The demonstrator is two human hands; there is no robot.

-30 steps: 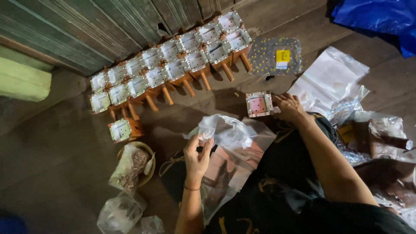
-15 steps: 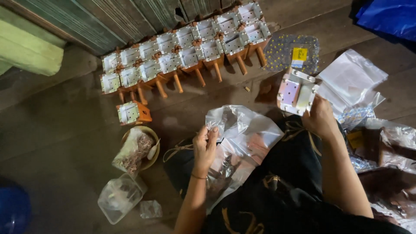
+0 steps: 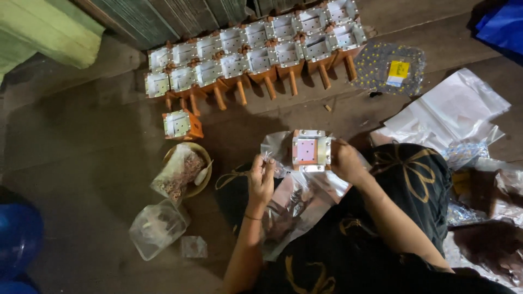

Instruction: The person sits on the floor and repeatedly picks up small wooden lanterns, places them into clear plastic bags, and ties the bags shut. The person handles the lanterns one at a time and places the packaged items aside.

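1. Right hand point(image 3: 346, 160) grips the square orange block point(image 3: 311, 151), now drawn in over the lap from out by the plastic bags point(image 3: 457, 109).
2. Left hand point(image 3: 261, 177) pinches the crinkled wrapper point(image 3: 297, 190), fingers closed, and has barely moved.
3. Beyond them, two rows of matching blocks point(image 3: 256, 51) line the dim wooden floor point(image 3: 81, 152), with a bowl point(image 3: 185, 169) at the left.

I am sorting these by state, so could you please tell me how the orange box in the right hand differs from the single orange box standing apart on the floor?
The held box shows a pink face; the lone box shows a white one. The right hand lifts one; the other rests on the floor. Both are orange-sided.
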